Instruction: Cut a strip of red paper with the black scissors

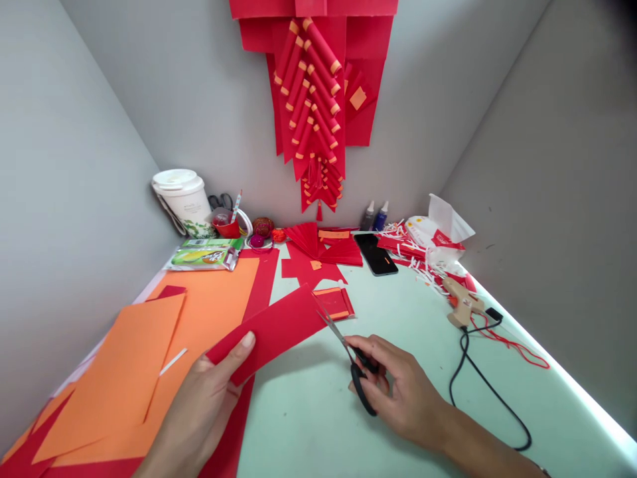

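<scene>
A long red paper strip (281, 328) is gripped near its lower left end by my left hand (213, 392), thumb on top. My right hand (398, 385) has its fingers in the black handles of a pair of scissors (347, 342). The blades are parted slightly and lie at the strip's far right end. Behind that end, a small red piece with orange edges (336, 304) rests on the table. Orange sheets (114, 372) lie over red paper to the left of my left hand.
Red folded fans (343, 253) and a phone (377, 254) lie at the back. Paper scraps (423, 265) and a glue gun (462, 302) with a looping black cord are on the right. A lidded white cup (186, 202) stands back left. Red paper decorations (318, 99) hang on the wall.
</scene>
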Demonstrator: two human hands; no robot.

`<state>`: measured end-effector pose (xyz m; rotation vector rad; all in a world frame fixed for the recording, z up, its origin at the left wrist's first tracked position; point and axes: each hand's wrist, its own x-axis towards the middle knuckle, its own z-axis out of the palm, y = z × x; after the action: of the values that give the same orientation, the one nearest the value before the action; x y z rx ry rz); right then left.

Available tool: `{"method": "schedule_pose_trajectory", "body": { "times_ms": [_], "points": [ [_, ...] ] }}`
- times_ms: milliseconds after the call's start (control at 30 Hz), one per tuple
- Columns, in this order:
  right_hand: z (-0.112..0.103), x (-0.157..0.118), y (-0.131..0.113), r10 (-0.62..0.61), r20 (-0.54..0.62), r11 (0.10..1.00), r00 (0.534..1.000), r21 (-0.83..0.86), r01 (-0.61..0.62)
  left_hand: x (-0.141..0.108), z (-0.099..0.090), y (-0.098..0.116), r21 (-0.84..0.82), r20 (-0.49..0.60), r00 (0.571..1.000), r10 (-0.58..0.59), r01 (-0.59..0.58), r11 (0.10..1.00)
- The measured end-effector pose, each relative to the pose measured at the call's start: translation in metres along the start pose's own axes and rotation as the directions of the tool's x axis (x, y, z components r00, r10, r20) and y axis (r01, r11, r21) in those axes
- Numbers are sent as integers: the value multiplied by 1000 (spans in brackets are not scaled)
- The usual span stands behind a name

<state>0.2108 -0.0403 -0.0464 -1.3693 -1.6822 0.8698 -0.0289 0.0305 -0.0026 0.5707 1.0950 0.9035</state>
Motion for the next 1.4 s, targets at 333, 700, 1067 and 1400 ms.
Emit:
{"method": "schedule_pose_trajectory", "body": {
  "times_ms": [333, 700, 1067, 1400],
  "points": [
    [1, 1, 0, -14, -6, 1000, 1000, 7, 14, 0, 1, 0, 16, -32, 999, -32, 33, 999],
    [1, 1, 0, -28, -10, 999, 1000, -17, 28, 0, 0, -1, 18, -27, 999, -28, 28, 999],
    [0, 0, 1, -94, -12, 995, 996, -18, 94, 4, -3, -4, 40, -33, 999, -14, 16, 999],
    [0, 0, 1, -135, -7, 990, 991, -29, 135, 4, 0, -3, 31, -69, 997, -23, 25, 999]
  ]
}}
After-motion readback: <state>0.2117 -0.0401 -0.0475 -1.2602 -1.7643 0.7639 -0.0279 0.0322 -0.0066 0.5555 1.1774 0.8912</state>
